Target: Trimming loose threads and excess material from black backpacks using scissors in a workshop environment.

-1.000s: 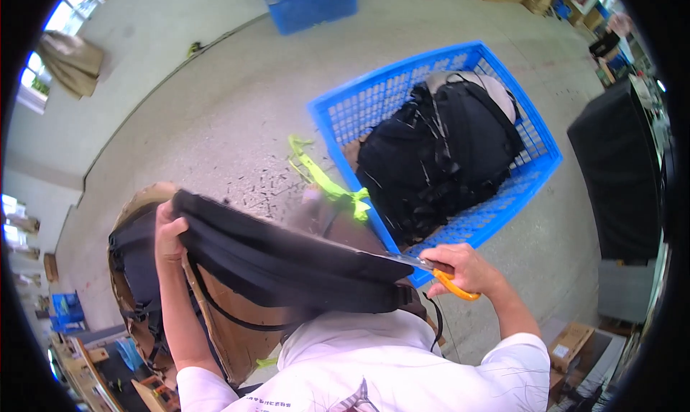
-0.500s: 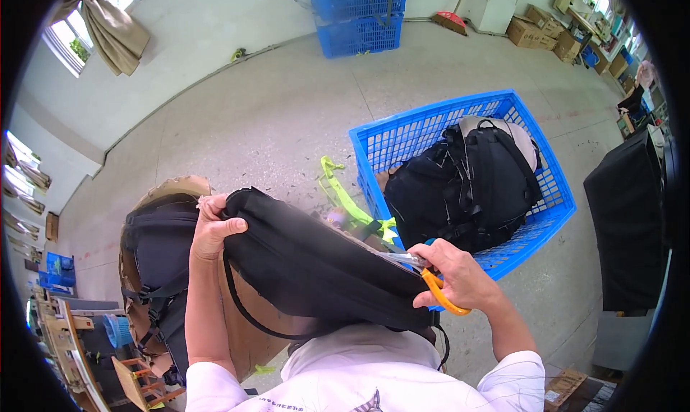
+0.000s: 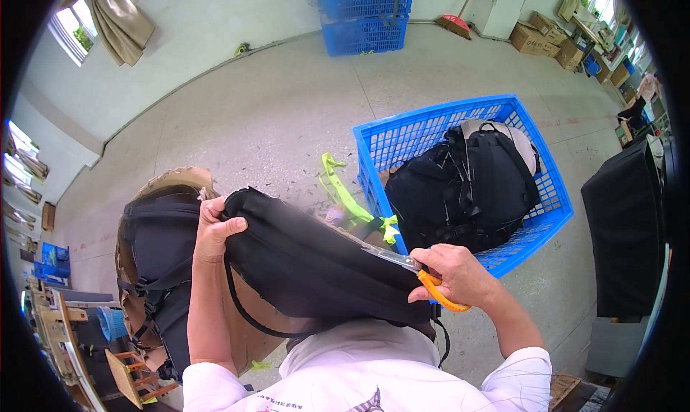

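A black fabric bag piece (image 3: pixel 309 257) stretches across my lap, its raw far edge running from upper left to lower right. My left hand (image 3: pixel 218 229) is closed on its upper left corner, thumb on top. In my right hand (image 3: pixel 460 275) is a pair of scissors (image 3: pixel 434 291) with orange handles. Their metal blades lie along the fabric's far edge, pointing left. A thin black cord or piping loops below the fabric on the left. Whether the blades are parted cannot be made out clearly.
A blue plastic crate (image 3: pixel 558 196) with black backpacks (image 3: pixel 460 185) stands ahead to the right, a neon yellow strap (image 3: pixel 352 205) beside it. At left, a cardboard box (image 3: pixel 248 340) holds more black bags (image 3: pixel 162 243). Stacked blue crates (image 3: pixel 366 34) stand by the far wall; a wooden stool (image 3: pixel 133 376) is lower left.
The scissor blades have swung further along the fabric's edge and more of their length shows. My left hand keeps its hold on the corner. The view has shifted slightly.
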`<move>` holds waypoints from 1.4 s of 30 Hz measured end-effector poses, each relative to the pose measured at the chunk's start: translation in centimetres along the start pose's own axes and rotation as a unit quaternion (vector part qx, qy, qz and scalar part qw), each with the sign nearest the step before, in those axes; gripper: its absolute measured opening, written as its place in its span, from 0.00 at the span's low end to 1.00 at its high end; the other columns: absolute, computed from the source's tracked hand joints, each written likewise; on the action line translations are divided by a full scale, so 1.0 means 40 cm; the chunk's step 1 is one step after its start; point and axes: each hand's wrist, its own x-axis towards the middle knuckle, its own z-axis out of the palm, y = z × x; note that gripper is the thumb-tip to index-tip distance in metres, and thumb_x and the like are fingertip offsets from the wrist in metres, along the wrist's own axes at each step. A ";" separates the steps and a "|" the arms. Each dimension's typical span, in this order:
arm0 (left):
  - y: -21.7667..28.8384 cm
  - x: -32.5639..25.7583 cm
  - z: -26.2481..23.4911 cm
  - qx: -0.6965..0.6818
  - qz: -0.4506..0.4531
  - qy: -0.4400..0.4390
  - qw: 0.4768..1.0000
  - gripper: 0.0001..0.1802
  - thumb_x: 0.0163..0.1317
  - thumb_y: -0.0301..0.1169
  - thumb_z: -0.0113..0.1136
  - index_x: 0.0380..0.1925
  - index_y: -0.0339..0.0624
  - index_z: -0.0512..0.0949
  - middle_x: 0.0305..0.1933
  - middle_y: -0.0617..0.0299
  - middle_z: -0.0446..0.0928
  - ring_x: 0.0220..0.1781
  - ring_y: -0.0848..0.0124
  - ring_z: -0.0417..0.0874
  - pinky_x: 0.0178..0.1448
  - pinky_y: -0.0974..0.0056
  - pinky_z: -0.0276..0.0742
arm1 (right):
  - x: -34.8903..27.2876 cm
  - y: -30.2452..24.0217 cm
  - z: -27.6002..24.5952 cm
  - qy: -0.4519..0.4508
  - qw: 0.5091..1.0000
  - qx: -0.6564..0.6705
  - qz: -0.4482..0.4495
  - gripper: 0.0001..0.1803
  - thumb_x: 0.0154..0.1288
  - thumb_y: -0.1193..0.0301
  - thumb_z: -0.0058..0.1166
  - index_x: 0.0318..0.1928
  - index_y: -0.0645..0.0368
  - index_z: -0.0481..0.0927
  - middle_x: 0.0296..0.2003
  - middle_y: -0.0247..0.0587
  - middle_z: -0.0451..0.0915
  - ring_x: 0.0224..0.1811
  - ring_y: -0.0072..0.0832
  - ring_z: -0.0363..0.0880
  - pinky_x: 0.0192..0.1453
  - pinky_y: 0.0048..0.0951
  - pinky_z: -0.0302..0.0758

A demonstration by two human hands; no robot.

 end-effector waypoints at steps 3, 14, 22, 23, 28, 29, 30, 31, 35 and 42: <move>-0.017 -0.010 -0.004 -0.022 -0.016 0.003 1.000 0.15 0.39 0.24 0.71 0.30 0.35 0.81 0.29 0.64 0.80 0.29 0.77 0.78 0.38 0.73 0.74 | -0.004 0.004 0.019 0.011 0.999 0.028 -0.017 0.30 0.48 0.46 0.62 0.40 0.59 0.74 0.23 0.41 0.75 0.25 0.35 0.75 0.30 0.31 0.72; -0.026 -0.027 0.002 -0.018 -0.006 0.000 1.000 0.15 0.38 0.24 0.71 0.30 0.34 0.81 0.29 0.64 0.80 0.29 0.77 0.78 0.37 0.73 0.74 | 0.003 -0.004 0.029 0.016 0.999 0.029 -0.026 0.28 0.49 0.49 0.63 0.41 0.58 0.74 0.23 0.40 0.75 0.25 0.35 0.76 0.29 0.30 0.72; -0.034 -0.040 -0.003 -0.026 -0.012 -0.006 1.000 0.16 0.38 0.23 0.70 0.32 0.34 0.81 0.29 0.65 0.80 0.30 0.77 0.78 0.38 0.73 0.74 | 0.028 -0.023 0.033 -0.004 0.999 0.044 -0.021 0.30 0.50 0.47 0.61 0.42 0.59 0.74 0.24 0.43 0.75 0.27 0.36 0.76 0.30 0.31 0.72; -0.036 -0.042 -0.001 -0.027 -0.013 -0.004 1.000 0.16 0.39 0.22 0.70 0.32 0.33 0.81 0.29 0.65 0.80 0.30 0.77 0.78 0.38 0.73 0.74 | 0.025 -0.020 0.037 -0.005 0.999 0.044 -0.022 0.30 0.50 0.47 0.61 0.42 0.59 0.74 0.24 0.43 0.75 0.27 0.36 0.76 0.30 0.31 0.72; -0.049 -0.038 0.001 -0.034 -0.022 -0.001 0.999 0.17 0.39 0.22 0.70 0.33 0.33 0.81 0.29 0.64 0.80 0.30 0.77 0.78 0.38 0.73 0.74 | 0.025 -0.017 0.041 -0.006 0.999 0.040 -0.015 0.30 0.50 0.46 0.60 0.40 0.59 0.73 0.24 0.43 0.75 0.26 0.36 0.76 0.31 0.31 0.73; -0.044 -0.040 -0.002 -0.032 -0.020 -0.008 0.999 0.17 0.39 0.22 0.70 0.34 0.33 0.81 0.30 0.64 0.80 0.31 0.77 0.78 0.38 0.73 0.74 | 0.029 -0.025 0.037 -0.005 0.999 0.038 -0.017 0.30 0.50 0.46 0.60 0.40 0.59 0.73 0.24 0.43 0.75 0.26 0.36 0.76 0.31 0.31 0.73; -0.040 -0.042 -0.003 -0.030 -0.018 -0.015 0.999 0.17 0.39 0.22 0.70 0.34 0.34 0.81 0.30 0.64 0.80 0.31 0.77 0.78 0.39 0.73 0.74 | 0.036 -0.037 0.032 0.006 0.999 0.024 -0.021 0.29 0.50 0.46 0.60 0.40 0.59 0.73 0.23 0.43 0.75 0.26 0.37 0.76 0.31 0.31 0.73; -0.038 -0.045 -0.002 -0.030 -0.015 -0.014 0.999 0.17 0.39 0.22 0.70 0.34 0.34 0.81 0.30 0.64 0.80 0.31 0.77 0.78 0.39 0.73 0.74 | 0.042 -0.045 0.029 0.018 0.999 0.009 -0.025 0.29 0.50 0.47 0.60 0.40 0.59 0.73 0.23 0.43 0.75 0.25 0.37 0.76 0.31 0.31 0.73; -0.037 -0.039 0.007 -0.026 -0.023 -0.013 0.999 0.17 0.39 0.22 0.70 0.34 0.34 0.81 0.30 0.64 0.80 0.31 0.78 0.78 0.39 0.73 0.74 | 0.065 -0.040 0.039 0.037 0.998 0.005 -0.050 0.29 0.51 0.47 0.60 0.41 0.59 0.73 0.22 0.42 0.74 0.24 0.37 0.75 0.30 0.31 0.73; -0.047 -0.047 0.006 -0.033 -0.028 -0.010 0.999 0.16 0.39 0.22 0.70 0.34 0.34 0.81 0.30 0.65 0.81 0.31 0.78 0.78 0.39 0.73 0.74 | 0.053 -0.040 0.051 0.015 0.999 -0.001 -0.034 0.30 0.51 0.46 0.60 0.40 0.60 0.73 0.22 0.43 0.74 0.24 0.36 0.74 0.28 0.31 0.72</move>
